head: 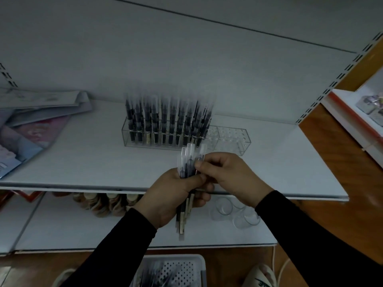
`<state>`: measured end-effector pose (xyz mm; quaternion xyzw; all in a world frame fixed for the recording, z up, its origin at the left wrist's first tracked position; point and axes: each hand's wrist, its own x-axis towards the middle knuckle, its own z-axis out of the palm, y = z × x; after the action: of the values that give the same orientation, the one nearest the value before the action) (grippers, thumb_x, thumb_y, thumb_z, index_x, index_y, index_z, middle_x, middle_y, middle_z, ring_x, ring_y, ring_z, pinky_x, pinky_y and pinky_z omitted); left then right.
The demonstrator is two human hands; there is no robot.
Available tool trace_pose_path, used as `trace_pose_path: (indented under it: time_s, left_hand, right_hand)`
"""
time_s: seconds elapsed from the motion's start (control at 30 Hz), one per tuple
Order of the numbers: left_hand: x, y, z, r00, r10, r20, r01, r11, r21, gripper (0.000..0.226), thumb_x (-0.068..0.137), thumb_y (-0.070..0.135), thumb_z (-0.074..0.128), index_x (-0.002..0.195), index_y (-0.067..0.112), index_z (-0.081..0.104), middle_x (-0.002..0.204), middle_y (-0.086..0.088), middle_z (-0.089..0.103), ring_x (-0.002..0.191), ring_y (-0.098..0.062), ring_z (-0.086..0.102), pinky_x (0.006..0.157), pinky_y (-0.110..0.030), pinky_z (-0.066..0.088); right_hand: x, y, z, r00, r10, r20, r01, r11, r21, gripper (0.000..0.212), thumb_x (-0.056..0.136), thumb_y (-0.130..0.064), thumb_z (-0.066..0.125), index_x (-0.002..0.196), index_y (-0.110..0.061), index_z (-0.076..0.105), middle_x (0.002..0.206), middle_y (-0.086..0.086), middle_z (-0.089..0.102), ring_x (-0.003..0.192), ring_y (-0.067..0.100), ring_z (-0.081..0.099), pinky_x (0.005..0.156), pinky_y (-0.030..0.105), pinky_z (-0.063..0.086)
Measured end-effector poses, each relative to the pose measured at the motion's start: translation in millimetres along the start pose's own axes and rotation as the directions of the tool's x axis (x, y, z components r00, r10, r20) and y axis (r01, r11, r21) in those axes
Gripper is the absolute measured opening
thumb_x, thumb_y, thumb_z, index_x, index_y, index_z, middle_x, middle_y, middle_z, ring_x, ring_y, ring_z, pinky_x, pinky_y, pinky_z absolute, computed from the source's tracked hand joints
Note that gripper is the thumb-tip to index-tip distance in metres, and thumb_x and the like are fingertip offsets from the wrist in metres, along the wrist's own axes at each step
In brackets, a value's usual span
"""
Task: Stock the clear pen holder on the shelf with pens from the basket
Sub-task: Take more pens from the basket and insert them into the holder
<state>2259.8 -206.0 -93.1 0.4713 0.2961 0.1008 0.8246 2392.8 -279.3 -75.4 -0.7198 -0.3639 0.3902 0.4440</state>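
Fingers of left hand (pixel 173 195) grip pen bundle (pixel 187 162); right hand (pixel 230 172) pinches one.

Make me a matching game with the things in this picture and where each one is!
Things:
1. bundle of pens
2. clear pen holder
3. basket
4. booklets

Places:
A. left end of the shelf
B. on the floor, at the bottom edge of the view
C. gripped in the left hand
D. middle of the shelf

Pairs: 1-C, 2-D, 3-B, 4-A
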Motion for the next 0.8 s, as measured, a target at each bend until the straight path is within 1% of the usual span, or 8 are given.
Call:
trace_pose_path:
  time_s: [0.07, 0.2, 0.27, 0.37, 0.43, 0.53, 0.67, 0.8]
  left_hand:
    - [0.8, 0.8, 0.2, 1.000, -0.007, -0.021, 0.007, 1.000, -0.023, 0.017, 0.094, 0.015, 0.057, 0.098, 0.004, 0.070, 0.083, -0.014, 0.073, 0.065, -0.020, 0.066, 0.063, -0.028, 0.058]
    - [2.0, 4.0, -2.0, 0.996, -0.010, -0.089, 0.005, 0.999, -0.053, 0.015, 0.094, 0.015, 0.058, 0.098, 0.003, 0.065, 0.084, -0.012, 0.074, 0.061, -0.020, 0.068, 0.060, -0.028, 0.059]
    - [1.4, 4.2, -4.2, 0.993, -0.003, -0.117, -0.003, 0.999, -0.050, 0.014, 0.094, 0.015, 0.058, 0.098, 0.003, 0.064, 0.084, -0.012, 0.074, 0.060, -0.020, 0.068, 0.058, -0.028, 0.059]
    - [1.2, 3.4, -5.9, 0.991, 0.010, -0.136, -0.014, 0.999, -0.033, 0.015, 0.095, 0.015, 0.057, 0.096, 0.002, 0.065, 0.082, -0.012, 0.074, 0.059, -0.020, 0.067, 0.057, -0.027, 0.058]
    - [2.0, 3.5, -6.0, 0.989, 0.019, -0.149, -0.023, 0.999, -0.026, 0.015, 0.095, 0.015, 0.056, 0.094, 0.003, 0.065, 0.079, -0.011, 0.073, 0.058, -0.019, 0.067, 0.055, -0.027, 0.057]
    - [3.8, 3.9, -6.1, 0.987, 0.022, -0.160, -0.027, 0.999, -0.028, 0.015, 0.096, 0.014, 0.055, 0.093, 0.003, 0.065, 0.074, -0.009, 0.072, 0.057, -0.018, 0.066, 0.056, -0.026, 0.057]
    - [4.2, 3.7, -7.8, 0.987, 0.025, -0.158, -0.029, 0.999, -0.020, 0.016, 0.096, 0.014, 0.054, 0.094, 0.002, 0.065, 0.075, -0.009, 0.072, 0.058, -0.019, 0.066, 0.055, -0.026, 0.057]
    - [3.9, 3.9, -9.0, 0.987, 0.029, -0.160, -0.033, 0.999, -0.021, 0.017, 0.096, 0.014, 0.054, 0.096, 0.001, 0.065, 0.076, -0.009, 0.072, 0.058, -0.018, 0.066, 0.055, -0.025, 0.056]
  right_hand:
    - [3.6, 0.8, -3.3, 0.998, 0.002, -0.061, -0.001, 1.000, 0.025, 0.034, 0.088, -0.026, 0.068, 0.083, 0.007, 0.067, 0.073, 0.013, 0.063, 0.068, 0.020, 0.057, 0.072, 0.033, 0.051]
    - [12.1, -7.6, -20.9, 0.969, 0.022, -0.247, 0.016, 0.988, 0.151, 0.025, 0.090, -0.024, 0.065, 0.087, 0.001, 0.071, 0.074, 0.008, 0.066, 0.068, 0.012, 0.060, 0.064, 0.019, 0.052]
    - [17.5, -16.1, -36.0, 0.933, -0.030, -0.359, 0.087, 0.986, 0.144, 0.021, 0.091, -0.024, 0.065, 0.081, -0.007, 0.073, 0.074, 0.008, 0.068, 0.067, 0.013, 0.059, 0.064, 0.021, 0.052]
    - [26.3, -29.8, -56.3, 0.840, -0.187, -0.509, 0.190, 0.981, -0.046, 0.026, 0.090, -0.030, 0.065, 0.073, -0.011, 0.072, 0.071, 0.005, 0.071, 0.066, 0.013, 0.061, 0.072, 0.031, 0.054]
    - [31.7, -39.8, -62.5, 0.777, -0.279, -0.565, 0.230, 0.960, -0.158, 0.022, 0.090, -0.029, 0.065, 0.078, -0.012, 0.072, 0.071, 0.002, 0.071, 0.065, 0.010, 0.063, 0.072, 0.028, 0.055]
    - [41.2, -52.3, -63.2, 0.719, -0.352, -0.599, 0.268, 0.936, -0.229, 0.015, 0.089, -0.026, 0.067, 0.088, -0.012, 0.071, 0.073, -0.004, 0.070, 0.065, 0.006, 0.064, 0.068, 0.018, 0.053]
    - [51.4, -53.1, -57.5, 0.731, -0.410, -0.545, 0.256, 0.906, -0.338, 0.012, 0.088, -0.029, 0.068, 0.089, -0.018, 0.071, 0.076, -0.006, 0.071, 0.072, 0.008, 0.068, 0.076, 0.029, 0.058]
    - [55.4, -53.6, -53.6, 0.736, -0.443, -0.512, 0.256, 0.882, -0.395, 0.013, 0.089, -0.030, 0.066, 0.087, -0.019, 0.071, 0.078, -0.002, 0.071, 0.077, 0.014, 0.069, 0.081, 0.037, 0.057]
